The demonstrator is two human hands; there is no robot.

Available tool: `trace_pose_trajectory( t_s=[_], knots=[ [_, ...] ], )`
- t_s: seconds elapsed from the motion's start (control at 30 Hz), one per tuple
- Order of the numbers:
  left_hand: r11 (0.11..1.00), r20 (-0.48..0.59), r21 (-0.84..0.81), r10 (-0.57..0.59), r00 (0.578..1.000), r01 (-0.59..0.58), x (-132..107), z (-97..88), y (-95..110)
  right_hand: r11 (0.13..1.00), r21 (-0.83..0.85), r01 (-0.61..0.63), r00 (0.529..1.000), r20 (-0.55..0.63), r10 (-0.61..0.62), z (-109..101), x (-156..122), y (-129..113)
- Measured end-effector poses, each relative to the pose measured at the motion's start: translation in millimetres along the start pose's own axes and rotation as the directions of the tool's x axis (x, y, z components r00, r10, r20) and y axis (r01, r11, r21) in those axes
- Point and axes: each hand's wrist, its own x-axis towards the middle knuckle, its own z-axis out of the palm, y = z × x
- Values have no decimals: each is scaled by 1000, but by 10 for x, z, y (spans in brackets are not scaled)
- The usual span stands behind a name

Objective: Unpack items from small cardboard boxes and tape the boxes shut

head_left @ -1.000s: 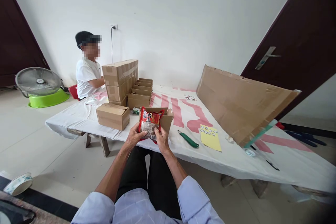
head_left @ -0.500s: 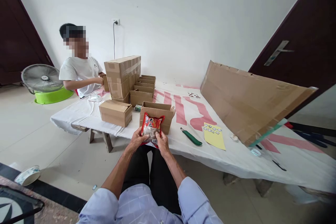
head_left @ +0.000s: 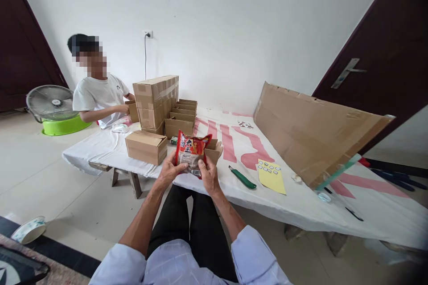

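Note:
A red, shiny food packet (head_left: 191, 150) with a clear lower part is held upright between my two hands. My left hand (head_left: 170, 170) grips its left edge, thumb across the front. On the other side my right hand (head_left: 209, 174) closes on the right edge, thumb also in front. Right behind the packet stands an open cardboard box (head_left: 214, 150), mostly hidden by it. To the left sits a closed small cardboard box (head_left: 147, 147). A green utility knife (head_left: 243, 178) lies to the right of my right hand.
Stacked taped boxes (head_left: 155, 98) stand at the back left, beside a row of open boxes (head_left: 180, 124). A person in a white shirt (head_left: 100, 98) handles cardboard there. A yellow sheet with stickers (head_left: 271, 177) and a large cardboard panel (head_left: 321, 129) are on the right.
My hands have raised the packet slightly, and it now covers more of the open box behind it. The view has shifted a little.

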Motion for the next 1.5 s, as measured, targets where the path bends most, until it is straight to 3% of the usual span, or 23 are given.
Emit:
trace_pose_trajectory(
  t_s=[0.07, 0.13, 0.2, 0.27, 0.3, 0.37, 0.5, 0.67, 0.87, 1.0, 1.13, 1.27, 1.37, 1.5],
  knots=[
    [997, -46, 16, 72, 996, -72, 27, -24, 252, 979, -138, 149, 988, 52, -144, -103, 206, -220],
    [993, -102, 14, 116, 988, -115, 9, -93, 442, 870, -411, 272, 961, 168, -221, -215, 436, -354],
    [990, -166, 6, 139, 976, -140, -52, -191, 549, 629, -705, 328, 938, 320, -130, -299, 647, -389],
    [989, -229, 5, 144, 963, -146, -144, -302, 573, 385, -855, 347, 921, 389, 33, -338, 804, -352],
    [990, -258, 7, 137, 956, -140, -196, -358, 561, 311, -882, 353, 913, 398, 93, -346, 859, -321],
    [994, -309, 12, 111, 945, -113, -298, -472, 508, 265, -893, 364, 902, 409, 139, -363, 932, -265],
    [999, -392, 26, 47, 919, -40, -464, -710, 394, 266, -880, 394, 882, 443, 158, -532, 986, -242],
    [999, -450, 54, 34, 893, -11, -542, -1001, 296, 316, -826, 466, 843, 523, 125, -974, 923, -240],
    [991, -474, 128, 40, 879, 24, -320, -1075, 268, 512, -701, 497, 818, 574, -8, -1279, 771, -135],
    [981, -453, 190, 60, 889, 31, -27, -972, 356, 700, -535, 473, 851, 483, -206, -1333, 745, -203],
    [972, -459, 227, 52, 887, 60, 169, -894, 336, 805, -456, 379, 924, 235, -302, -1424, 881, -310],
    [974, -481, 205, 14, 877, 97, 159, -854, 135, 899, -391, 199, 980, 67, -187, -1661, 1125, -192],
    [975, -504, 184, -18, 864, 128, 51, -847, -10, 958, -282, 48, 993, 120, -15, -1929, 1160, 97],
    [973, -505, 183, -27, 863, 138, -162, -909, -111, 972, -155, -177, 942, 259, 213, -2196, 916, 538]
  ],
)
